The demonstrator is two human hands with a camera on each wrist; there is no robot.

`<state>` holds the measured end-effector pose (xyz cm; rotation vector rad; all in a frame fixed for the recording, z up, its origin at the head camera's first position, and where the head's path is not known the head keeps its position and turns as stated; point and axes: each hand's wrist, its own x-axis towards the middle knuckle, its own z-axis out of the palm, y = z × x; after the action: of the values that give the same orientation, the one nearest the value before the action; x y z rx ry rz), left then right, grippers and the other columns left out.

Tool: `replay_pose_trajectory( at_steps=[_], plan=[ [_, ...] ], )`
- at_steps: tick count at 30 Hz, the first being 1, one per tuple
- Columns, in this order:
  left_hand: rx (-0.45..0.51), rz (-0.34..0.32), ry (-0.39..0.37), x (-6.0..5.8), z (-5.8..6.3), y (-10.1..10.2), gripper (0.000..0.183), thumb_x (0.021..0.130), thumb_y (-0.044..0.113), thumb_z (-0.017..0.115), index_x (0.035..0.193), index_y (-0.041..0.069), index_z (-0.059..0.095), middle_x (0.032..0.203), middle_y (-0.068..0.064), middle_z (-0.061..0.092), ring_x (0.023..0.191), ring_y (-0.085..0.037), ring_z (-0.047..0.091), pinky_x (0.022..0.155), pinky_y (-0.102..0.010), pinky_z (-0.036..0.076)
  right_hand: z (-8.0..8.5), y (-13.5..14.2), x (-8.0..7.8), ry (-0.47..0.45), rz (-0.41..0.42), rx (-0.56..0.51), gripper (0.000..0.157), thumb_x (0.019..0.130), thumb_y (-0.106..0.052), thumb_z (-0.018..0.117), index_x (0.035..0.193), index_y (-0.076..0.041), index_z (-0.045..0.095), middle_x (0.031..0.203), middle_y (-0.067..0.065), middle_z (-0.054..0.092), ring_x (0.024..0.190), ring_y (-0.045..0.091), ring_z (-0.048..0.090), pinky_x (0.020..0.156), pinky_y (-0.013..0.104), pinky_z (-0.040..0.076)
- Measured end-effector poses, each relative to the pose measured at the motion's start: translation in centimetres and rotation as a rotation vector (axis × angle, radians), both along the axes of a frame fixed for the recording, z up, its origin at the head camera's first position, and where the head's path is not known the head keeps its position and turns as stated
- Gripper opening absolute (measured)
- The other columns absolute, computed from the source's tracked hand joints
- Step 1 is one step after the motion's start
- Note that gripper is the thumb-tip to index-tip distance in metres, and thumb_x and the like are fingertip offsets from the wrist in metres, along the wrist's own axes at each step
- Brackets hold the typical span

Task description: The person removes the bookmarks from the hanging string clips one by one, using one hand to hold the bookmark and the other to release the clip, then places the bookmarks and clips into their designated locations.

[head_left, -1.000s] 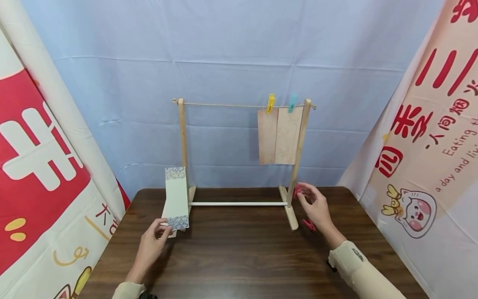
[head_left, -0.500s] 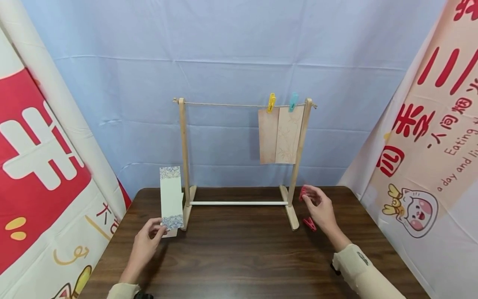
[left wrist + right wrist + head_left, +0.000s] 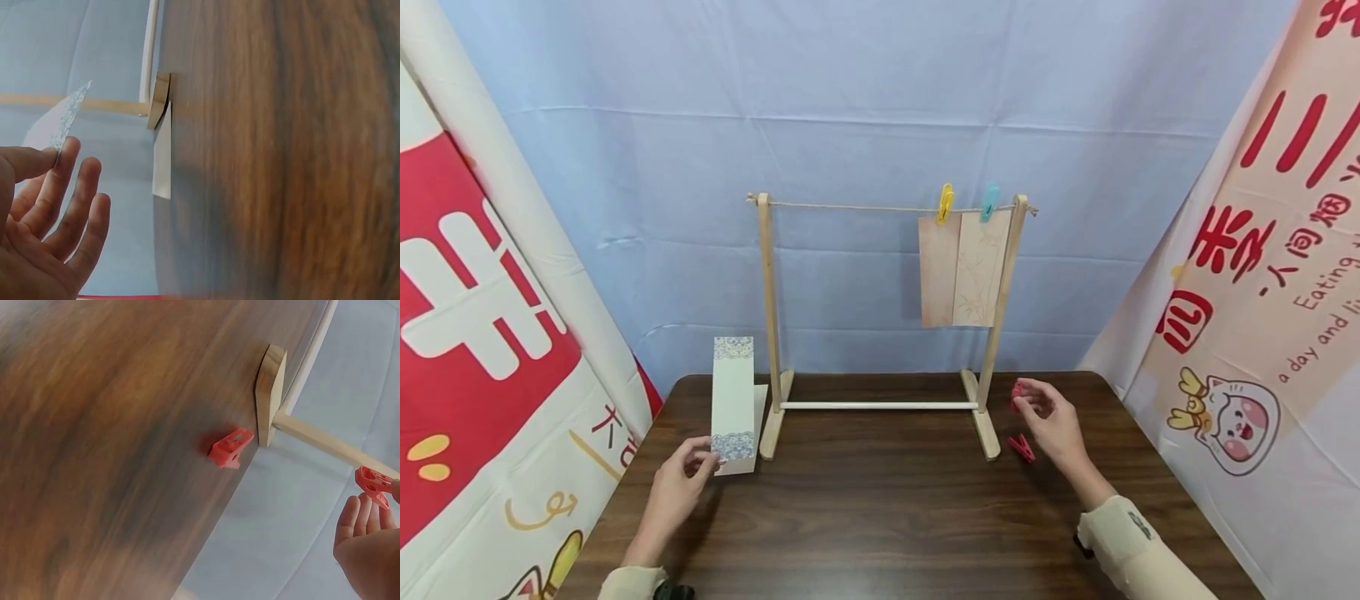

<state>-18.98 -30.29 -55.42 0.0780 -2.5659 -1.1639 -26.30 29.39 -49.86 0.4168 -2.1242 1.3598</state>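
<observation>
My left hand (image 3: 676, 492) pinches the lower left corner of a pale paper card (image 3: 733, 396) with blue floral bands at both ends, held up off the table. Below and behind it, another pale card (image 3: 162, 156) lies on the table by the rack's left foot. In my right hand (image 3: 1054, 423) a red clothespin (image 3: 375, 483) is pinched between thumb and fingers, to the right of the rack. A second red clothespin (image 3: 231, 449) lies on the table beneath that hand.
A wooden rack (image 3: 771, 292) with a string (image 3: 850, 208) across its top stands at the back. Two beige cards (image 3: 938, 275) hang at the string's right end under a yellow clothespin (image 3: 945, 204) and a teal clothespin (image 3: 990, 202). Cloth (image 3: 865, 100) hangs behind the table.
My left hand has moved left with the floral card, away from the rack's left post. My right hand has shifted right with its red clothespin, away from the right post.
</observation>
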Motion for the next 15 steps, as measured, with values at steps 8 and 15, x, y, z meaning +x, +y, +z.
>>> replay_pose_trajectory(
  at_steps=[8, 15],
  plan=[
    [-0.012, -0.006, -0.057, 0.2, 0.3, -0.8, 0.028, 0.107, 0.016, 0.071, 0.131, 0.004, 0.068, 0.100, -0.006, 0.081, 0.089, -0.013, 0.071, 0.079, -0.028, 0.051, -2.5, 2.3, -1.3, -0.036, -0.021, 0.006, 0.033, 0.095, 0.012, 0.075, 0.127, 0.014, 0.068, 0.107, 0.033, 0.072, 0.091, 0.007, 0.067, 0.077, 0.010, 0.051],
    [-0.029, -0.007, -0.084, 0.2, 0.2, -1.1, 0.029, 0.106, 0.015, 0.071, 0.132, 0.003, 0.069, 0.101, -0.006, 0.082, 0.092, -0.015, 0.071, 0.083, -0.031, 0.052, -3.1, 3.3, -1.5, -0.059, -0.036, 0.031, 0.032, 0.095, 0.009, 0.076, 0.126, 0.013, 0.069, 0.106, 0.033, 0.072, 0.090, 0.000, 0.064, 0.076, 0.008, 0.051]
  ],
)
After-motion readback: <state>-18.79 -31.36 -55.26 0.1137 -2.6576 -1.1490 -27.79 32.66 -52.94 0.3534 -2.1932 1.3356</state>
